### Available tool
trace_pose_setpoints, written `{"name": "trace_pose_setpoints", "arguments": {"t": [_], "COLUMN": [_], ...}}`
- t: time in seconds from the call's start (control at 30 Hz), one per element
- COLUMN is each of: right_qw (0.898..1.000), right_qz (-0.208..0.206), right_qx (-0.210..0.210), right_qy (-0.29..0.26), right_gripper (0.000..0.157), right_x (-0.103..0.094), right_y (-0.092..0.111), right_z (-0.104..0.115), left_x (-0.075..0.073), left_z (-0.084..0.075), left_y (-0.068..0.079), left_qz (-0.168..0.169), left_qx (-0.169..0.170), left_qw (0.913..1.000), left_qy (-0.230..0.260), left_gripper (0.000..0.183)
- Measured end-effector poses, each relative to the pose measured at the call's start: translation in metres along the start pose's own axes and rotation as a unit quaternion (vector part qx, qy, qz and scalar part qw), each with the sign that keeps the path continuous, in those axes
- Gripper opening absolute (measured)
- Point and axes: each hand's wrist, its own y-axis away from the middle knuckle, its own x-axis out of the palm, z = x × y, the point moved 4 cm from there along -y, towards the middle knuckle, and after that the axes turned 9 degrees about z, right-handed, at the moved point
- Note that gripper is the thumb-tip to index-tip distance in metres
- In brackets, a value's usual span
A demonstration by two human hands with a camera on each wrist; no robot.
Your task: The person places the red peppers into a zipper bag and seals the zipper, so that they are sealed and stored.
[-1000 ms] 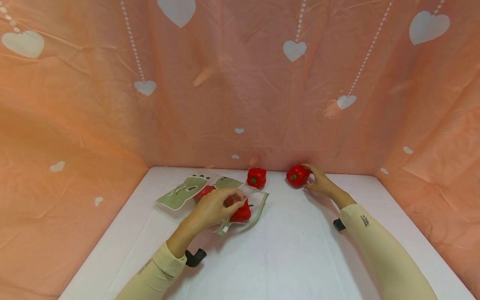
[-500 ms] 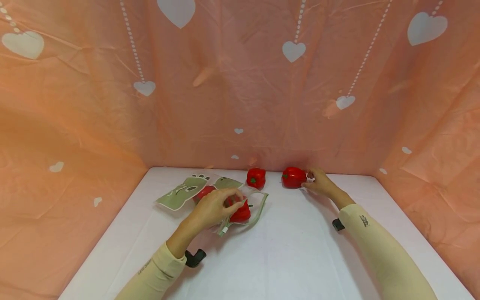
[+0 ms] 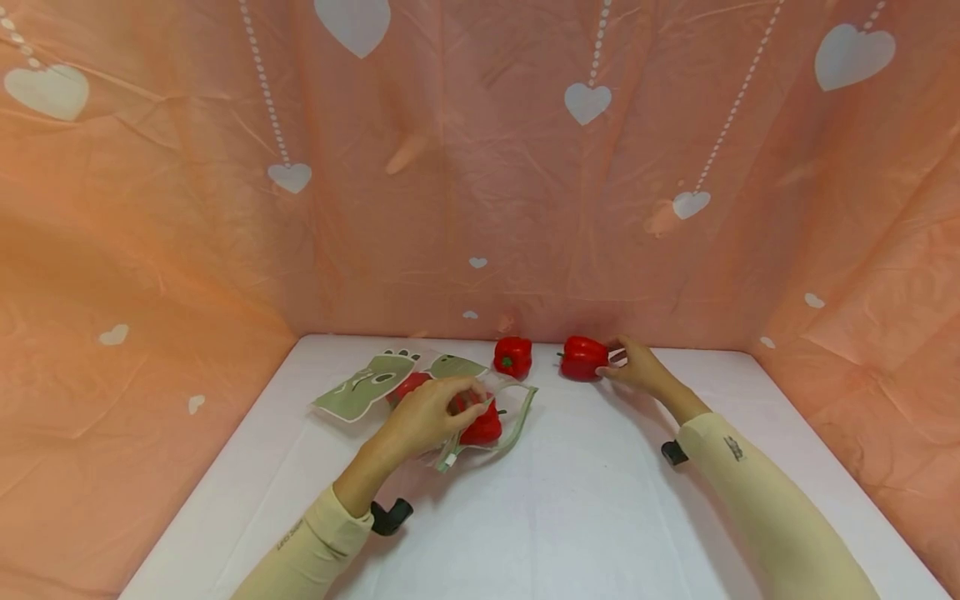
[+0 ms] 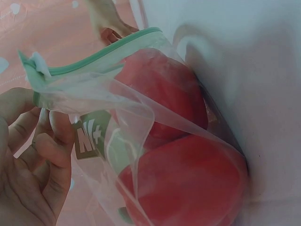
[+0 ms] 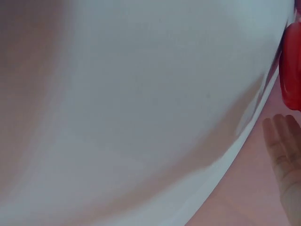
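Observation:
My left hand point(image 3: 427, 417) pinches the edge of a clear zip bag point(image 4: 136, 99) with a green zip strip, its mouth facing right. Two red bell peppers point(image 4: 188, 179) show through the clear plastic. At the table's back right, my right hand point(image 3: 637, 367) is at the right side of another red bell pepper point(image 3: 584, 359), which lies on its side with the stem to the left. In the right wrist view the fingers point(image 5: 282, 141) are straight, with a small gap to the pepper. One more red bell pepper point(image 3: 513, 357) stands behind the bag mouth.
A white cloth covers the table point(image 3: 585, 500). A peach curtain point(image 3: 525, 250) with white hearts hangs right behind the table's back edge and along both sides. The bag's green printed part point(image 3: 367, 387) lies to the left of my left hand.
The pepper by my right hand has shifted left and turned, so its stem now points left. My right hand has followed it slightly left. My left hand and the bag have stayed put.

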Motion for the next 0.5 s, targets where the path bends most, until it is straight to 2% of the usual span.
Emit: {"name": "trace_pose_setpoints", "arguments": {"t": [0.4, 0.5], "right_qw": [0.999, 0.999], "right_qz": [-0.012, -0.021], "right_qx": [0.007, -0.011], "right_qy": [-0.029, -0.034], "right_gripper": [0.054, 0.053], "right_x": [0.006, 0.009], "right_y": [0.021, 0.029], "right_z": [0.009, 0.015], "left_x": [0.000, 0.001], "left_z": [-0.001, -0.001], "left_y": [-0.001, 0.000], "left_qz": [0.003, 0.003], "left_qx": [-0.005, -0.007], "left_qw": [1.0000, 1.0000], "left_qy": [0.003, 0.004], "left_gripper": [0.007, 0.007]}}
